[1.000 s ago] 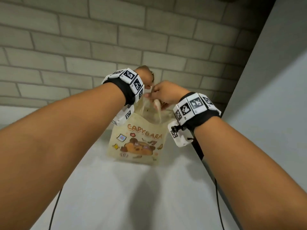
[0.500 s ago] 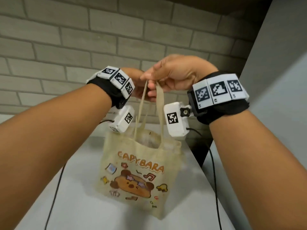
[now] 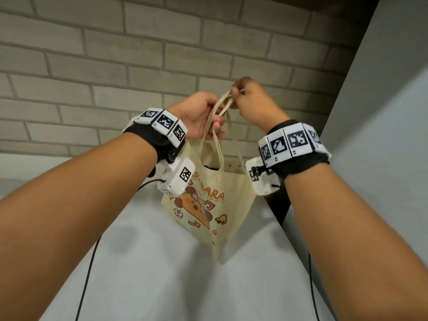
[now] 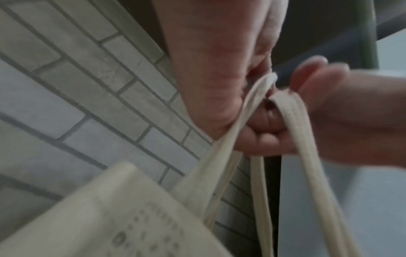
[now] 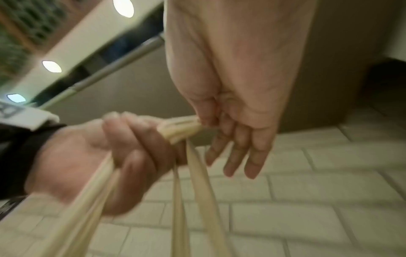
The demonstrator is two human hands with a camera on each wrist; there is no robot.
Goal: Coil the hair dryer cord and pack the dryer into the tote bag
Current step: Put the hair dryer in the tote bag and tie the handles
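My left hand (image 3: 199, 117) has its fingers (image 5: 140, 139) curled round the straps (image 3: 220, 107) of the tote bag (image 3: 222, 205), with the webbing running through the fist. My right hand (image 3: 252, 105) pinches the bunched top of the same straps between thumb and forefinger, while its other fingers (image 5: 239, 153) hang loosely, straight and apart from the webbing. The two hands sit just beside each other, the right a little higher. Below them the straps spread down to the bag's mouth, and the cream bag with its cartoon print hangs tilted, its lower corner pointing down towards the far right part of the pale worktop (image 3: 150, 274); I cannot tell whether it touches. Something dark shows inside the mouth, but I cannot tell what it is. A brick wall (image 3: 115, 66) stands behind, and thin black cables (image 3: 85, 281) trail from my wrist units.
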